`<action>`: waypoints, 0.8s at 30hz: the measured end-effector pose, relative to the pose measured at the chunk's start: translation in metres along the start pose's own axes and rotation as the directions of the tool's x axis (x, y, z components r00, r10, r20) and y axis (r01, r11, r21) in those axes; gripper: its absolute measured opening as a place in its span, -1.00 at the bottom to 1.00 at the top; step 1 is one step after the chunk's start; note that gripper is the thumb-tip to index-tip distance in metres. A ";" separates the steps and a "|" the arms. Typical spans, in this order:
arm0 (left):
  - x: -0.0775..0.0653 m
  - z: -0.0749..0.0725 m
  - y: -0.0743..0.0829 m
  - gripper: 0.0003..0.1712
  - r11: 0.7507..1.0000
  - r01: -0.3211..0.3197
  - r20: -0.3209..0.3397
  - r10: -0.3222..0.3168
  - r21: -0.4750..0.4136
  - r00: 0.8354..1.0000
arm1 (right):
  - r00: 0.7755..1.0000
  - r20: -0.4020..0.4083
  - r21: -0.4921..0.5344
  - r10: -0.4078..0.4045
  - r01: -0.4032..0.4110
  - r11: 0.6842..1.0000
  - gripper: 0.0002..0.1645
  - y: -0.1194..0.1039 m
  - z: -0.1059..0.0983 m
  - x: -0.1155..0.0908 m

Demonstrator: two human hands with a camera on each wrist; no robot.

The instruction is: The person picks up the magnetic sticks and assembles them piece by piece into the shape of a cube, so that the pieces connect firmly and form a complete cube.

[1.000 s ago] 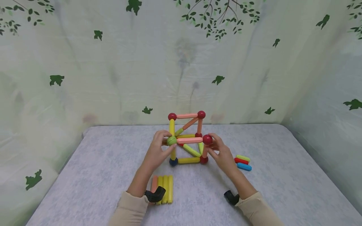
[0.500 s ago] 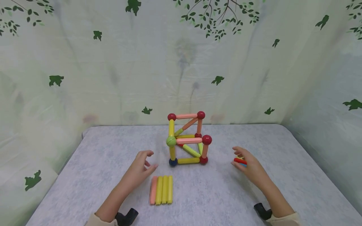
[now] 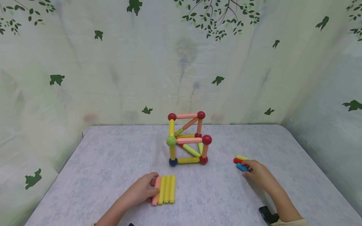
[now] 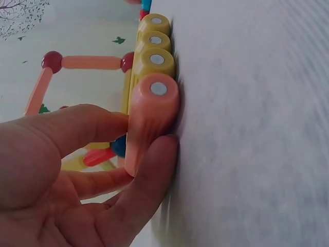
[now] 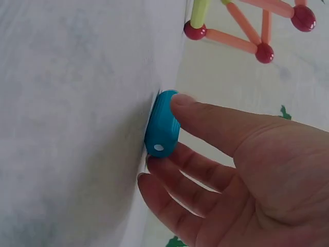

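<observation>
On the table [image 3: 113,150], the head view showed the ball-and-rod frame [image 3: 189,140] untouched; in the left-wrist view the left hand [image 4: 51,190] pinched the salmon rod [image 4: 149,110]; in the right-wrist view the right hand [image 5: 247,164] pinched the blue rod [image 5: 163,121], pick-up apparently the step, clean lifts seemingly required.

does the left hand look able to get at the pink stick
Likely yes: the left hand touches the pink stick, no stick lies over it, and yellow sticks flank only its far side.
</observation>
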State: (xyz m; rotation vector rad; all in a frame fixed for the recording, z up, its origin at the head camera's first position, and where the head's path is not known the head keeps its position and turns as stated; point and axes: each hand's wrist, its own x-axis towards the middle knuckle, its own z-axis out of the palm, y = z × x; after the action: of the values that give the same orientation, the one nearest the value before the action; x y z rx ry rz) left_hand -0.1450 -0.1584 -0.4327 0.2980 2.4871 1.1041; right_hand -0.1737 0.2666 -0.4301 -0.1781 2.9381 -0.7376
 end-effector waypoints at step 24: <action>0.020 0.007 0.044 -0.51 0.959 -0.272 -0.167 0.256 -0.076 0.952 | 0.941 0.002 0.250 -0.337 0.326 0.912 -0.56 -0.075 0.018 0.016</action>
State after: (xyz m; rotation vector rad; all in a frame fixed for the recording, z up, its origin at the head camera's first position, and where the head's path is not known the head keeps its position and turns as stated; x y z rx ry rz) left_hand -0.1580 -0.1175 -0.4097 0.5488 2.5714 1.4010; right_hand -0.1807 0.1905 -0.4113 -0.6741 2.7683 -1.1179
